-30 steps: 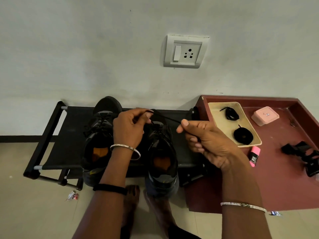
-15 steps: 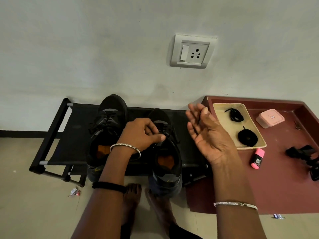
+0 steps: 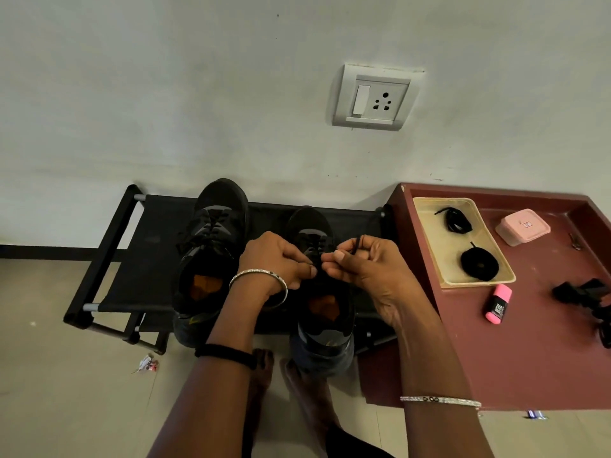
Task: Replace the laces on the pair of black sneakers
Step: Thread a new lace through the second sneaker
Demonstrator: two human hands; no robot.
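Wide pale wall up top and beige floor below. On the right sits the big maroon desk, pushed against the wall. Left of it, touching its corner, is the black shoe rack.

Two black sneakers stand on the rack, toes to the wall and heels hanging over the near edge. The first sneaker, on the left, shows its lacing crossed over the tongue. The second sneaker, just right of it, is where the action is.

Both hands meet over that shoe's tongue. The left hand has its fingers curled under, thumb and fingertips pinching down at the lacing. The right hand is curled as well, thumb pressed to forefinger, gripping the lace, whose short end pokes up between the knuckles. The two thumbs almost touch.

A switch and socket plate is fixed on the wall above. On the desk is a cream tray with a flat lace coil at its near end. A looser lace bundle lies at the far end. Right of the tray is a pink box, lid on. Just off the tray's near corner lies a pink highlighter. A small wrapper lies on the floor by the rack's leg.
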